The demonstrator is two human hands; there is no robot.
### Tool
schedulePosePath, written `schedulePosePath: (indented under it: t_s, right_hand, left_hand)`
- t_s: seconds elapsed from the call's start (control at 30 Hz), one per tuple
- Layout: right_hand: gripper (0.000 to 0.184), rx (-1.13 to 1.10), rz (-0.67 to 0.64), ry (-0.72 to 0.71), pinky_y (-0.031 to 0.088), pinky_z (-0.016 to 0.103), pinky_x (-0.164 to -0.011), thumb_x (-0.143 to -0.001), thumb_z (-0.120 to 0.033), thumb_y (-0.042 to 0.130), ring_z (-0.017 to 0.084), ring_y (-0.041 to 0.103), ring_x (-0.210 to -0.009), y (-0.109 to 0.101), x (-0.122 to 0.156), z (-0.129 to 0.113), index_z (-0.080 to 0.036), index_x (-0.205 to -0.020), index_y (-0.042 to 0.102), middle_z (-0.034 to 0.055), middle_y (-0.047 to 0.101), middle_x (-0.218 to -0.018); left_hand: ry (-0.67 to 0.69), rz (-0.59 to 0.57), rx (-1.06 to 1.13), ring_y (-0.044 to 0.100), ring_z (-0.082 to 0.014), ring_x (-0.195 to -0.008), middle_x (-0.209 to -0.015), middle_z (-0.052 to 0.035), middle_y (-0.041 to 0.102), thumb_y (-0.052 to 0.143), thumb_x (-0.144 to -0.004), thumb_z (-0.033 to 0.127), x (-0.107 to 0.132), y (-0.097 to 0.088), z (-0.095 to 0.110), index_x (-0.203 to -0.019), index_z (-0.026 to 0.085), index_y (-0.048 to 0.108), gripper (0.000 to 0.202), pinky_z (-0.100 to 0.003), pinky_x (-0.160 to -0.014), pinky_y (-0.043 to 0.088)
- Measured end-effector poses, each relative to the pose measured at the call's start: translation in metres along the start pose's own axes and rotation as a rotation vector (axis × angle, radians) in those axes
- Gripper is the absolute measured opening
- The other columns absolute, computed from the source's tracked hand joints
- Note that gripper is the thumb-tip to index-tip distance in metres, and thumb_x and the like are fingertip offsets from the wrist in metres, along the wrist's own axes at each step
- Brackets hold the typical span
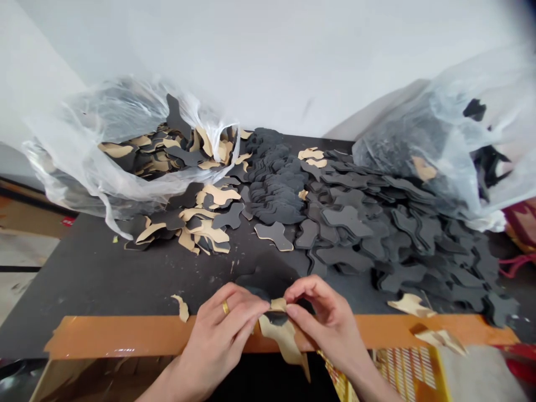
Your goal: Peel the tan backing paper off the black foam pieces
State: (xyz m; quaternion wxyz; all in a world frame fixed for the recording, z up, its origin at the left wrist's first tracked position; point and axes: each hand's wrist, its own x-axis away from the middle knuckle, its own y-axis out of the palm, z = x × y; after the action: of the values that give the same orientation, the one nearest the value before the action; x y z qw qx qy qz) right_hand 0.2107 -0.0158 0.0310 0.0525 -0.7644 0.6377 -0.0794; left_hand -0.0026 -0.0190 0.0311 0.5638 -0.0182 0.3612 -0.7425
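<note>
"What did the hands have?"

"The left hand [221, 335] and right hand [326, 318] were both closed in a pinch on a black foam cutout [272, 319], its tan paper backing [282, 340] hanging partly loose."

"Where?"

"Just above the desk's [84, 279] orange-taped near edge, below heaped black foam shapes [377, 234]."

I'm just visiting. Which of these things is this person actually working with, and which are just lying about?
Being worked with:
left hand
right hand
black foam piece
tan backing paper
foam shapes
clear plastic bags
loose backing scraps

Just lying about:
orange tape
yellow crate
red fabric
</note>
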Motion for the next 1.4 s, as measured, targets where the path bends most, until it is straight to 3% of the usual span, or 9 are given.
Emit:
schedulePosePath:
  t_s: [0.33, 0.5, 0.6, 0.73, 0.87, 1.03, 1.17, 1.3, 1.4]
  right_hand:
    - [0.012, -0.087, -0.145, 0.131, 0.047, 0.023, -0.070, -0.081, -0.012, 0.064, 0.011, 0.056, -0.074, 0.003, -0.005, -0.008, -0.020, -0.087, 0.057, -0.0024, 0.059, -0.081]
    - [0.017, -0.206, -0.230, 0.207, 0.044, 0.022, -0.067, -0.080, -0.010, 0.063, 0.009, 0.052, -0.070, 0.003, -0.007, -0.007, -0.020, -0.090, 0.054, -0.0038, 0.058, -0.081]
    - [0.018, -0.279, -0.258, 0.245, 0.041, 0.021, -0.063, -0.081, -0.011, 0.064, 0.008, 0.050, -0.067, 0.003, -0.007, -0.003, -0.020, -0.091, 0.053, -0.0046, 0.056, -0.081]
    - [0.019, -0.326, -0.264, 0.275, 0.040, 0.020, -0.061, -0.080, -0.012, 0.066, 0.007, 0.048, -0.066, 0.005, -0.007, -0.001, -0.020, -0.090, 0.052, -0.0050, 0.055, -0.080]
    - [0.014, -0.310, -0.243, 0.238, 0.041, 0.021, -0.062, -0.082, -0.014, 0.065, 0.008, 0.048, -0.066, 0.007, -0.008, -0.002, -0.020, -0.088, 0.054, -0.0047, 0.053, -0.077]
    - [0.016, -0.192, -0.121, 0.025, 0.047, 0.028, -0.084, -0.086, -0.021, 0.068, 0.014, 0.056, -0.095, 0.003, -0.002, -0.002, -0.021, -0.100, 0.061, 0.0051, 0.057, -0.115]
    - [0.017, -0.227, -0.183, 0.058, 0.047, 0.025, -0.078, -0.083, -0.024, 0.074, 0.013, 0.059, -0.085, 0.002, 0.006, 0.003, -0.023, -0.096, 0.062, 0.0005, 0.063, -0.092]
    - [0.028, -0.373, -0.220, 0.115, 0.049, 0.030, -0.083, -0.086, -0.031, 0.071, 0.017, 0.061, -0.095, 0.003, 0.013, 0.009, -0.023, -0.110, 0.059, 0.0043, 0.064, -0.102]
    - [0.024, -0.375, -0.125, 0.156, 0.050, 0.028, -0.081, -0.085, -0.022, 0.071, 0.015, 0.061, -0.089, 0.010, 0.014, 0.011, -0.024, -0.105, 0.059, 0.0022, 0.064, -0.097]
  left_hand:
    - [0.100, -0.045, -0.004, 0.057, -0.0155, -0.082, -0.090, -0.0038, 0.069, 0.057, -0.089, -0.001, 0.000, -0.001, -0.002, -0.099, 0.018, 0.067, 0.024, -0.026, -0.071, 0.051]
    - [0.206, -0.082, 0.001, 0.060, -0.0193, -0.105, -0.110, -0.0064, 0.072, 0.059, -0.090, 0.003, -0.001, 0.000, -0.004, -0.094, 0.017, 0.067, 0.017, -0.031, -0.088, 0.053]
    - [0.230, -0.124, 0.034, 0.061, -0.0188, -0.110, -0.115, -0.0047, 0.072, 0.060, -0.091, 0.005, 0.001, 0.000, -0.005, -0.105, 0.019, 0.067, 0.022, -0.031, -0.091, 0.053]
    - [0.149, -0.152, 0.162, 0.066, -0.0162, -0.102, -0.113, -0.0036, 0.073, 0.062, -0.090, 0.006, 0.002, 0.000, -0.005, -0.118, 0.022, 0.064, 0.032, -0.029, -0.090, 0.054]
    - [0.137, -0.120, 0.149, 0.067, -0.0149, -0.093, -0.102, -0.0030, 0.074, 0.060, -0.087, -0.001, 0.002, 0.001, -0.003, -0.103, 0.020, 0.067, 0.027, -0.025, -0.082, 0.055]
    - [0.006, -0.021, 0.164, 0.068, -0.0124, -0.083, -0.090, -0.0021, 0.073, 0.057, -0.087, -0.001, 0.006, 0.008, -0.003, -0.093, 0.020, 0.064, 0.023, -0.021, -0.075, 0.054]
    - [-0.140, -0.017, 0.160, 0.068, -0.0106, -0.076, -0.085, 0.0021, 0.073, 0.057, -0.086, 0.001, 0.011, 0.011, -0.001, -0.093, 0.024, 0.063, 0.024, -0.019, -0.071, 0.052]
    - [-0.249, -0.043, 0.140, 0.068, -0.0099, -0.073, -0.083, 0.0043, 0.072, 0.059, -0.085, 0.004, 0.015, 0.011, 0.000, -0.091, 0.025, 0.064, 0.022, -0.018, -0.069, 0.050]
    - [-0.300, -0.065, 0.140, 0.068, -0.0099, -0.071, -0.081, 0.0053, 0.072, 0.062, -0.086, 0.010, 0.015, 0.012, 0.001, -0.089, 0.025, 0.064, 0.016, -0.018, -0.069, 0.050]
